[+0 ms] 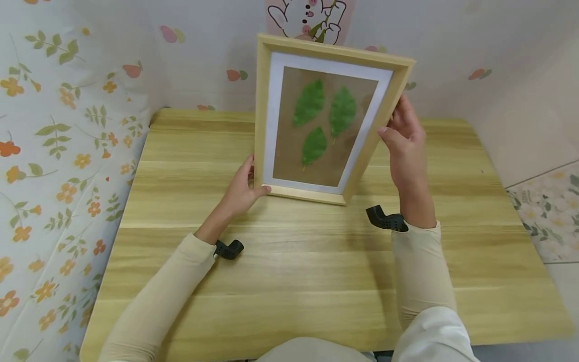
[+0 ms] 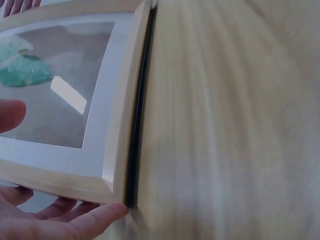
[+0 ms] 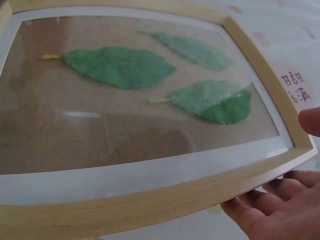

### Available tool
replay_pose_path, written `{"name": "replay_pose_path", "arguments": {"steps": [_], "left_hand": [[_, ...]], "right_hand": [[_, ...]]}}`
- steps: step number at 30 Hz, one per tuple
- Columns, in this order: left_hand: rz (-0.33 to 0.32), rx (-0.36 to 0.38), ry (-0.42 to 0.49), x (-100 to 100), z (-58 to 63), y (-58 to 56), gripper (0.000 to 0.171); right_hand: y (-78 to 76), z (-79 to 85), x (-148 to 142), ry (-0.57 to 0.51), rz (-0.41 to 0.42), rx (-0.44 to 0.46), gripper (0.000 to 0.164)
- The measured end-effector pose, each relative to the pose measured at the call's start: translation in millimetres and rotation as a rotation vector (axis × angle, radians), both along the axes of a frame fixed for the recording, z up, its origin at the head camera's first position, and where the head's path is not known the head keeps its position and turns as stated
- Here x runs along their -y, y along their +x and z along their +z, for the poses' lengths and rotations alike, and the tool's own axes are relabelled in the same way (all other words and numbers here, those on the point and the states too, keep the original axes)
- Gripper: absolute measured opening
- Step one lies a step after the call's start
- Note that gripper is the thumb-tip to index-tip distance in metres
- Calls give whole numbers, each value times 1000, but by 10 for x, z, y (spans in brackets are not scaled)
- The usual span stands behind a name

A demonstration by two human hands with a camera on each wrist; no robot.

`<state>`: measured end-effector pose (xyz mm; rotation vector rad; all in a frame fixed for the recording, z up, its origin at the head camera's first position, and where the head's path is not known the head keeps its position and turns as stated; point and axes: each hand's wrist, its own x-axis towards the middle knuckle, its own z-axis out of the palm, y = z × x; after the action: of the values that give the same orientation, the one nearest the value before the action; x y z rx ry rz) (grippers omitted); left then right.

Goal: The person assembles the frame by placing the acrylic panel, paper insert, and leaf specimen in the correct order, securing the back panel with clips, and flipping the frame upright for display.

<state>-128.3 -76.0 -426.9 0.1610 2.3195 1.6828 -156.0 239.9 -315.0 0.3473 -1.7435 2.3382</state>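
A light wooden picture frame stands tilted up over the table in the head view. Behind its glass, a white mat surrounds a brown backing with three green leaves. My left hand grips the lower left corner, its thumb on the front edge. Higher on the opposite side, my right hand holds the right edge, thumb at the side and fingers behind. Glare lies on the glass in the left wrist view, where fingers support the frame's edge. Right-hand fingers lie beneath the rim in the right wrist view.
The wood-grain table spreads below the frame. A pale wall with fruit prints and a cartoon picture rises behind it. A flowered curtain hangs along the left. Black wrist mounts sit on both sleeves.
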Motion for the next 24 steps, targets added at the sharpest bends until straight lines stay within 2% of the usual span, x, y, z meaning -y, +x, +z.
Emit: {"name": "replay_pose_path", "arguments": {"steps": [8,12,15,18,21,24], "left_hand": [[32,-33,201,-97,-29,124,82],[-11,-69,228,-137,-47,173,72],[-36,-105,184,-167,-70,172,61],[-24,-142,101,-183,-73,157,52],[-2,-174,7,-169,-77,139,49],[20,-184,-49,-125,-77,119,49]], "right_hand": [[-27,-17,-90,-134,68,-35,64],[-55,-47,-107,-201,84,-85,61],[-75,-68,-127,-268,96,-113,59],[-79,-74,-144,-328,105,-112,59],[-82,-71,-141,-345,102,-101,58],[-89,-73,-113,-307,101,-104,58]]}}
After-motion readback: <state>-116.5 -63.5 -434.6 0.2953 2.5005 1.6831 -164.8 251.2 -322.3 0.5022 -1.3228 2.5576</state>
